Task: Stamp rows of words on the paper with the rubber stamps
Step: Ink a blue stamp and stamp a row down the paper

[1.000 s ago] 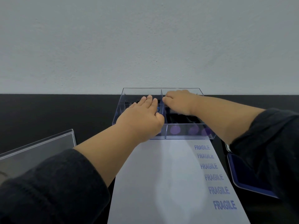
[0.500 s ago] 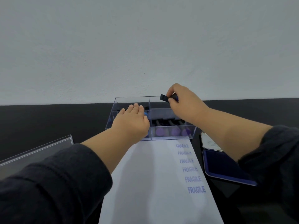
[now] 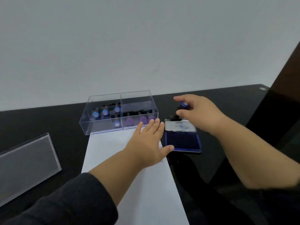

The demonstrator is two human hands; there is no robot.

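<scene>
Desk (image 3: 48, 120), black and glossy, is carrying everything and is running along a pale wall. Paper (image 3: 129, 189), a white sheet, is lying from the near edge up the middle of the desk to the front wall of the stamp box; any printed words are sitting under the left forearm, only a blue speck showing at its right edge. Acrylic lid (image 3: 27, 166) is lying flat toward the left edge, well apart from the rest. Clear stamp box (image 3: 103, 129) is sitting at the far edge, two compartments: blue-capped stamps lying in the left one, purple-capped in the right. Ink pad (image 3: 182, 141) is lying open just beside the paper's right edge, its metal lid folded back toward the far edge. Left hand (image 3: 149, 143) is resting flat on the paper, fingers straight, thumb touching the ink pad's near corner, gripping nothing. Right hand (image 3: 199, 112) is pinching a blue-capped rubber stamp (image 3: 181, 110) by its knob, holding it upright above the pad's folded lid, not touching the ink. Judging: the stamp is looking light and rigid, plastic handle slippery-ish, rubber face soft; best held at the knob, fingertips around it, face kept level. Paper is thin and likely to slide, so a flat palm is suiting it.
</scene>
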